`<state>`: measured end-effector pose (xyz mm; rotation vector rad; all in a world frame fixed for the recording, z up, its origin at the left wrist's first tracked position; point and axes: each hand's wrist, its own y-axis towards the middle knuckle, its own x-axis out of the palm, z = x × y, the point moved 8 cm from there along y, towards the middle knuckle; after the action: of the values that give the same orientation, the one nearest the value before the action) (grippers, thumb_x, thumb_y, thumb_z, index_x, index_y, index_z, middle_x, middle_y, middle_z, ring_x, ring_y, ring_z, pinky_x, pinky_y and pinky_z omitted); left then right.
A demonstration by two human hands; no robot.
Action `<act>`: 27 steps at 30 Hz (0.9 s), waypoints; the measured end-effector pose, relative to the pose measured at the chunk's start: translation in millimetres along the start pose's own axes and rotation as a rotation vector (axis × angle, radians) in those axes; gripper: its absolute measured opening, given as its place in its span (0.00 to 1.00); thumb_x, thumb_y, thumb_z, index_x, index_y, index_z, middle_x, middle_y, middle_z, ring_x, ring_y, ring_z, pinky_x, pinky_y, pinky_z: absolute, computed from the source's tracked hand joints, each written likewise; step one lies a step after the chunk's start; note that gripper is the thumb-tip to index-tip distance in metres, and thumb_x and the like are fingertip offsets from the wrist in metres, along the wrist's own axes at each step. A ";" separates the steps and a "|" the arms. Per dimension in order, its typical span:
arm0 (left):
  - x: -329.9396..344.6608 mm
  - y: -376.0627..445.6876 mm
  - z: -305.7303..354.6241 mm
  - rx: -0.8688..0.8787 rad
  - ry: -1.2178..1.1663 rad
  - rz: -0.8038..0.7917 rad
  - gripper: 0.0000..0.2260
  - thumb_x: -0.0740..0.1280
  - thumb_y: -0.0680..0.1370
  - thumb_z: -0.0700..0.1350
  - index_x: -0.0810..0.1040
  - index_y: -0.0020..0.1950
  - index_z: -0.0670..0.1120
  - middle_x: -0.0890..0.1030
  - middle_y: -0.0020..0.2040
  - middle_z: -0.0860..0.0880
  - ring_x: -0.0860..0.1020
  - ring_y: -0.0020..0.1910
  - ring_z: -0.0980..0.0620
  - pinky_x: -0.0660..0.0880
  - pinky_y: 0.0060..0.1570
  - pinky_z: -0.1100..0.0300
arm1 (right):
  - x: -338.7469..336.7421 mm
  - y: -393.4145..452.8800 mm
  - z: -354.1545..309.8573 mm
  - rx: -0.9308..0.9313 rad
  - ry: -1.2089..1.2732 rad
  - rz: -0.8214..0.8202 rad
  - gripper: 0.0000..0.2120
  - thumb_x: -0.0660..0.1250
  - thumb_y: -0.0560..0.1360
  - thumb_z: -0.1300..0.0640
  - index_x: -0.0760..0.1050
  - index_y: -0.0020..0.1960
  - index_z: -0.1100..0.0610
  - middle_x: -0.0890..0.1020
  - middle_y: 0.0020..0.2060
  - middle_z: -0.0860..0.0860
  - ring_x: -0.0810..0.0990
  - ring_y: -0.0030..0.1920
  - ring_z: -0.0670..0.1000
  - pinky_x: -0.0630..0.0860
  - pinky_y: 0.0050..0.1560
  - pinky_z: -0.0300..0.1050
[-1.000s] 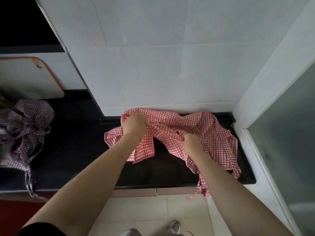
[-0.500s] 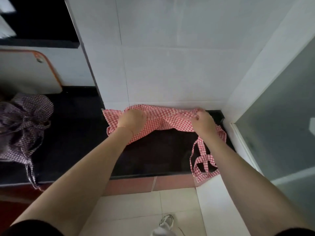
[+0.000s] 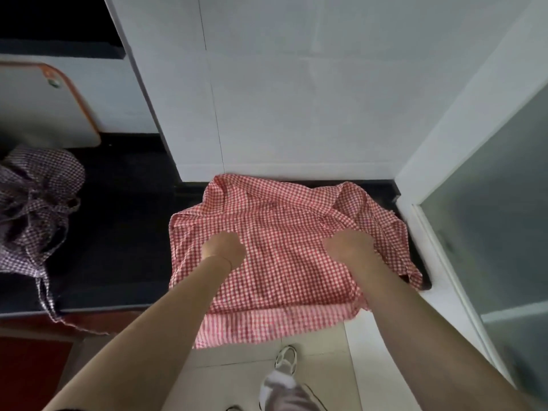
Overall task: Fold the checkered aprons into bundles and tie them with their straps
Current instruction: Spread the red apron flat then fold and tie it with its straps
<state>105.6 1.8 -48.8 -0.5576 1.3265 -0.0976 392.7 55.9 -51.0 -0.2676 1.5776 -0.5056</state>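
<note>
A red-and-white checkered apron lies spread over the black counter, its near hem hanging over the front edge. My left hand rests on its left half with the fingers curled into the cloth. Over on the right half, my right hand is curled into the fabric too. A strap of this apron loops at the right edge. A purple checkered apron sits bunched at the far left of the counter, its strap dangling off the edge.
A white tiled wall stands right behind the red apron. A glass door frame closes the right side. A white board with an orange rim leans at the back left. Below are floor tiles and a shoe.
The red apron went from a bunched heap to a narrow band stretched along the wall, and now lies spread toward me. Both hands came nearer and closer together.
</note>
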 end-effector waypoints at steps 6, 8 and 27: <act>70.2 49.2 3.0 -0.010 0.001 -0.192 0.36 0.65 0.80 0.57 0.48 0.81 0.56 0.46 0.81 0.44 0.50 0.79 0.34 0.67 0.70 0.38 | 42.2 38.9 -49.9 -0.394 -0.065 0.008 0.30 0.67 0.77 0.47 0.60 0.75 0.52 0.69 0.72 0.57 0.69 0.71 0.59 0.67 0.70 0.57; 89.7 64.8 5.3 -0.023 -0.004 -0.249 0.42 0.66 0.77 0.63 0.42 0.81 0.59 0.39 0.81 0.45 0.44 0.79 0.33 0.60 0.72 0.34 | 60.0 58.7 -52.7 -0.401 -0.093 -0.061 0.39 0.68 0.77 0.44 0.51 0.79 0.49 0.57 0.78 0.57 0.58 0.77 0.61 0.60 0.75 0.60; 18.1 130.0 -7.8 -0.155 -0.020 0.233 0.14 0.63 0.79 0.48 0.70 0.63 0.44 0.69 0.63 0.43 0.71 0.59 0.46 0.78 0.47 0.53 | 7.7 118.2 -111.3 -0.434 -0.075 0.476 0.15 0.78 0.67 0.60 0.74 0.47 0.57 0.77 0.42 0.54 0.77 0.39 0.53 0.75 0.34 0.45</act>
<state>71.4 104.9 -122.8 -0.5285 1.3778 0.2032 298.0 172.6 -112.8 -0.2230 1.5988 0.2178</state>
